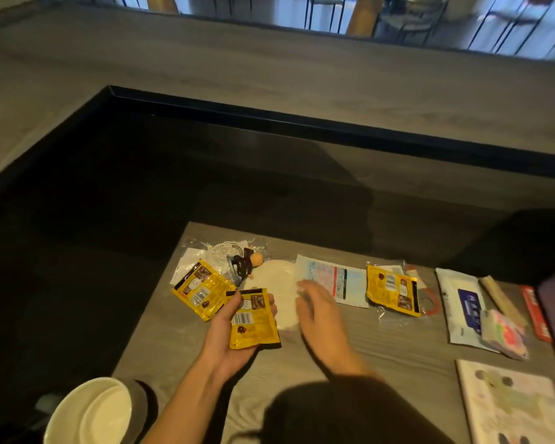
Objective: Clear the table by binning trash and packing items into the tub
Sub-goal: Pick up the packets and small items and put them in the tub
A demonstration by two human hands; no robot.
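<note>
My left hand (234, 334) grips a yellow snack packet (253, 322) just above the grey wooden table (382, 344). A second yellow packet (201, 288) lies at the table's left end, touching the held one. A third yellow packet (393, 290) lies further right. My right hand (318, 312) hovers, blurred, with fingers apart over a round white paper disc (281, 283) and the edge of a pale blue and white packet (334, 282). A small dark figurine with an orange head (247, 262) lies on clear plastic wrapping (205, 251).
A white round bin (90, 411) stands on the floor at the table's lower left. To the right lie a white pouch with a blue label (465, 307), a pastel packet (503, 334), a red wrapper (535, 312), a wooden stick (500, 296) and a patterned book (513, 408).
</note>
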